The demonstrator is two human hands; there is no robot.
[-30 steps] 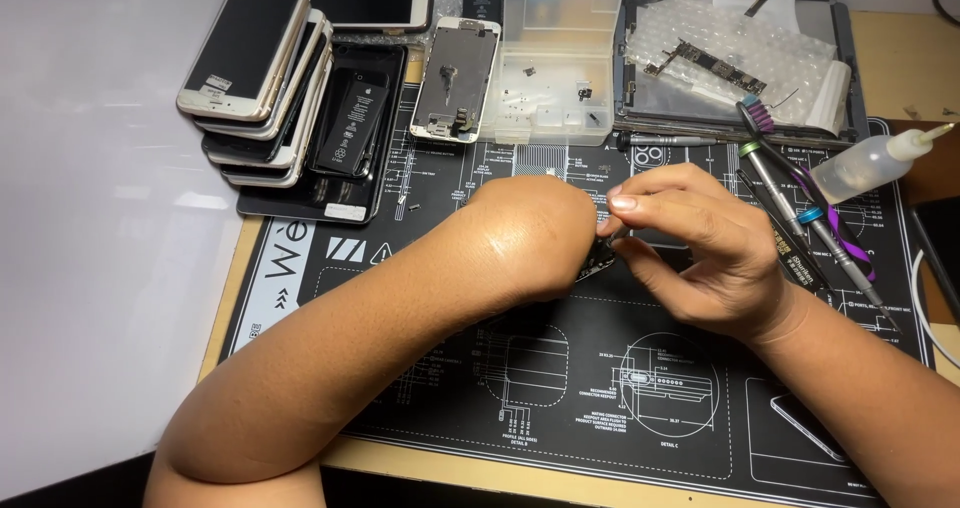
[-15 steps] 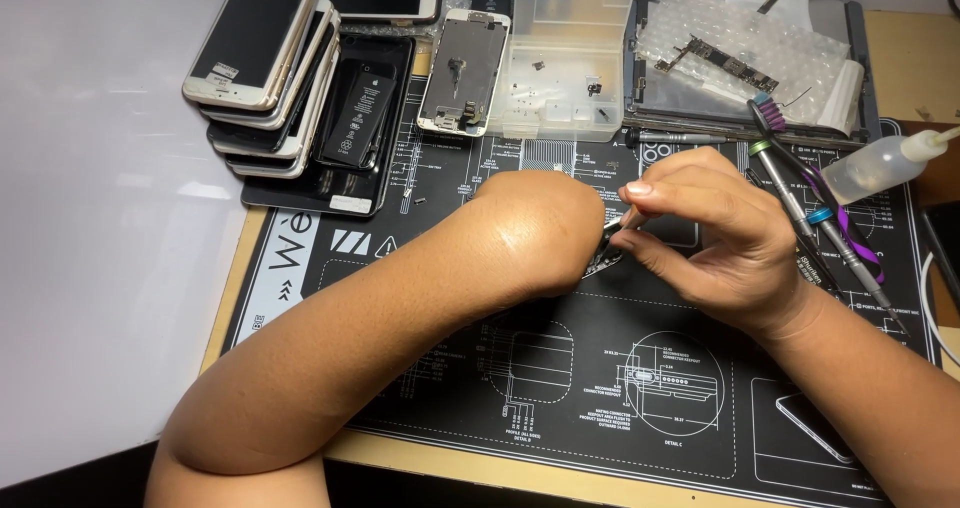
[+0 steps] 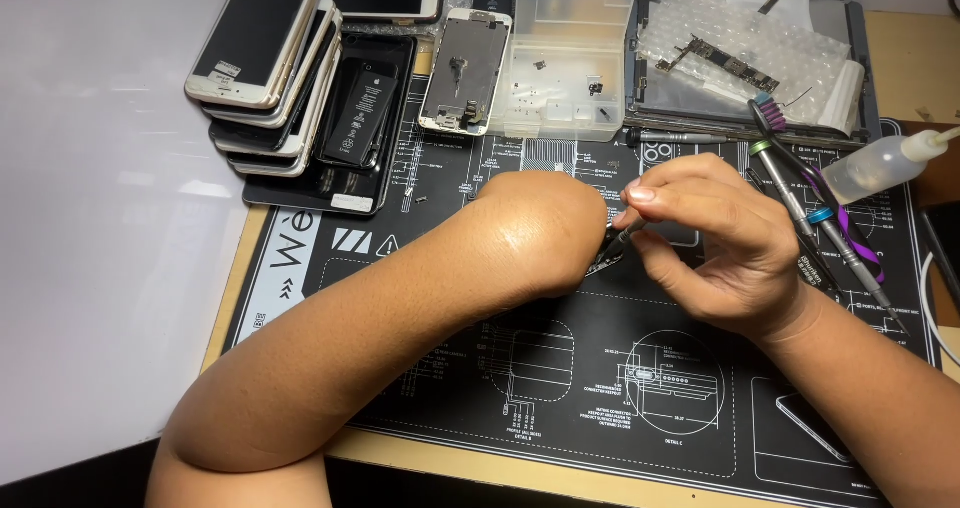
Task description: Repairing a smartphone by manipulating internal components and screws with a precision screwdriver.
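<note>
A small dark metal part [image 3: 607, 258] lies on the black printed work mat [image 3: 560, 408] near the middle of the view, wedged between the rounded end of the left arm [image 3: 545, 230] and the right hand [image 3: 715, 243]. The left arm ends in a smooth rounded stump with no fingers to be seen; it presses down on the left side of the part, so nothing there can be called parted or closed. The right hand sits just to the right of the part, its fingers drawn together, thumb and forefinger pinched on a thin dark tool [image 3: 625, 236] whose tip meets the part beside the stump. What kind of tool it is cannot be told, as the fingers hide most of it.

The mat covers most of the wooden desk [image 3: 900, 58]. At the top left stands a slanted stack of white and silver phones [image 3: 262, 63], and beside it lies an opened phone body with a black battery [image 3: 358, 113]. Next to that rests a phone screen assembly with its metal back plate up [image 3: 465, 71], then a clear plastic parts box [image 3: 565, 58] with tiny screws in it. Further right a green circuit board [image 3: 718, 60] lies on bubble wrap in a grey tray. Right of the hand are several screwdrivers with coloured collars [image 3: 815, 218] and a small clear squeeze bottle [image 3: 885, 166], well apart from the part.
</note>
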